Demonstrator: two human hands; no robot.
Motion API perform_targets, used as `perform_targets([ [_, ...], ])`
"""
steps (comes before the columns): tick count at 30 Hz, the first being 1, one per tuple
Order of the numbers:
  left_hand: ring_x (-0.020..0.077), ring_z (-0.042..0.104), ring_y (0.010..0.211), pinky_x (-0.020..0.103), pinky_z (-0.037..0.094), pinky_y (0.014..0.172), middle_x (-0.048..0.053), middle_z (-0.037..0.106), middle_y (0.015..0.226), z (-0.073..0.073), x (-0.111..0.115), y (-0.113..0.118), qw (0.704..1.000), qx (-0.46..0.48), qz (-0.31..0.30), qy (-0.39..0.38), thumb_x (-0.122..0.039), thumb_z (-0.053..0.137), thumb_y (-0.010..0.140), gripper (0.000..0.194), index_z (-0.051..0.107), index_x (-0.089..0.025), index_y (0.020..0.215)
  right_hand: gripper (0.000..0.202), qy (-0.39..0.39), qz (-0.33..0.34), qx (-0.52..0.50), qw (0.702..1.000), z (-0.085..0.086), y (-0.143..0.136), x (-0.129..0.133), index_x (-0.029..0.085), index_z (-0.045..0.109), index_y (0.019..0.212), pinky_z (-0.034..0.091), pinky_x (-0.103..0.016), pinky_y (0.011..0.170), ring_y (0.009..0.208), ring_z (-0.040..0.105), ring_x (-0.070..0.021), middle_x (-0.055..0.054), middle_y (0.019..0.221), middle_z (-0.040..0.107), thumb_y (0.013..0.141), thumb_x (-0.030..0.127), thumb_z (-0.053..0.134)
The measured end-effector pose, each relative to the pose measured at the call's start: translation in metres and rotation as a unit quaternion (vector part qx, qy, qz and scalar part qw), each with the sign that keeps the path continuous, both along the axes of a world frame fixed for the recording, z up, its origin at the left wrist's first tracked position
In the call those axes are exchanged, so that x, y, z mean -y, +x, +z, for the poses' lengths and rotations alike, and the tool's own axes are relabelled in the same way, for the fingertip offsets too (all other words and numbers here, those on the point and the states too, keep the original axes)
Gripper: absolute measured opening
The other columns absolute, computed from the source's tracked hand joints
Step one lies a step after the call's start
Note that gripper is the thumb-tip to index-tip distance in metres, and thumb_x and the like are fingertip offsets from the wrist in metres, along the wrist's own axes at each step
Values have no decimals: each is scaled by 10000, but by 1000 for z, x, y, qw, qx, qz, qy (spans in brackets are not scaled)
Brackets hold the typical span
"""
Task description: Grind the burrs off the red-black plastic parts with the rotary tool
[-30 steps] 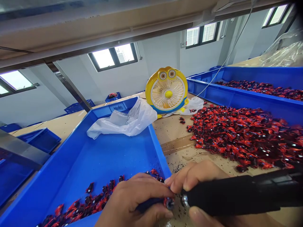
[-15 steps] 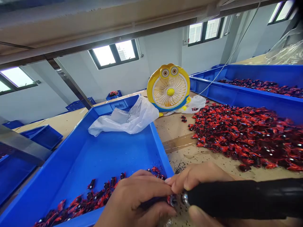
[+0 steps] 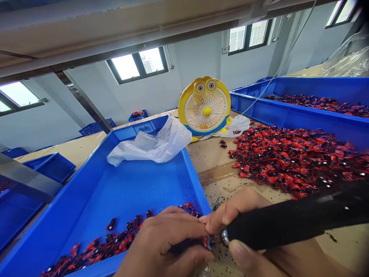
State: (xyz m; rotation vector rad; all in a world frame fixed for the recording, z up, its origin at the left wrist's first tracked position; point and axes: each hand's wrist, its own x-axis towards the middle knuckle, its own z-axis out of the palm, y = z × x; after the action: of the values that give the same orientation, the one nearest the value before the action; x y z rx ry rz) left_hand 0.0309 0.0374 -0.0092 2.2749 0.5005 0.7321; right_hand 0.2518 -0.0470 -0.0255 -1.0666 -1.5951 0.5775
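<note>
Far left, a blue tray w/ a white bag at the back and a few red-black parts along the near edge. Left hand sits at the tray's near right corner, fingers clamped on one small part. Right hand is touching it, fingers wrapped tight round a black tool whose tip meets the part. Behind on the surface: yellow fan, then a big pile, another tray far right.

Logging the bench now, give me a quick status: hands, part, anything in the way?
Left hand pinching a small red-black part. Right hand gripping black tool, tip at the part. Blue tray at left, parts pile at right; neither between the hands.
</note>
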Motion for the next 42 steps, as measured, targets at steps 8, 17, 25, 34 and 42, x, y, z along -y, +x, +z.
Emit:
perform_targets([
  [8, 172, 830, 760, 234, 613, 820, 24, 864, 827, 6, -3, 1, 999, -27, -11, 29, -438, 668, 1092, 288, 832, -216, 1010, 311, -1, 19, 8, 1000, -6, 3, 0, 377, 659, 1230, 698, -301, 843, 962, 827, -235, 0, 1038, 821, 984, 191, 701],
  [17, 148, 810, 798, 197, 608, 841, -9, 861, 886, 6, -6, -2, 999, -29, -24, 1, -339, 724, 1065, 150, 839, -260, 1123, 232, -73, 43, 26, 996, 14, 8, -3, 243, 720, 1288, 656, -439, 919, 1093, 744, -244, -101, 1365, 724, 1082, 344, 683],
  [25, 153, 822, 855, 188, 615, 863, -2, 870, 927, 6, -4, -6, 999, -30, -25, -15, -307, 766, 1038, 141, 840, -260, 1149, 156, -79, 88, -22, 993, -9, 2, 0, 282, 666, 1225, 688, -369, 891, 1014, 790, -212, -43, 1111, 785, 1069, 277, 658],
  [34, 164, 827, 942, 162, 615, 818, -16, 887, 1033, 7, -5, -4, 997, -49, -19, -57, -179, 822, 981, 234, 841, -301, 1179, 137, -64, 71, -98, 990, -3, -4, -8, 340, 641, 1084, 686, -355, 946, 1054, 834, -253, -23, 1022, 839, 990, 341, 742],
  [42, 165, 812, 931, 174, 607, 843, -22, 878, 1021, 6, -4, -7, 995, -65, -13, -72, -170, 815, 983, 242, 831, -300, 1187, 121, -67, 83, -163, 981, -3, -6, -10, 334, 716, 1053, 680, -339, 952, 1042, 840, -245, -7, 1007, 854, 971, 387, 786],
])
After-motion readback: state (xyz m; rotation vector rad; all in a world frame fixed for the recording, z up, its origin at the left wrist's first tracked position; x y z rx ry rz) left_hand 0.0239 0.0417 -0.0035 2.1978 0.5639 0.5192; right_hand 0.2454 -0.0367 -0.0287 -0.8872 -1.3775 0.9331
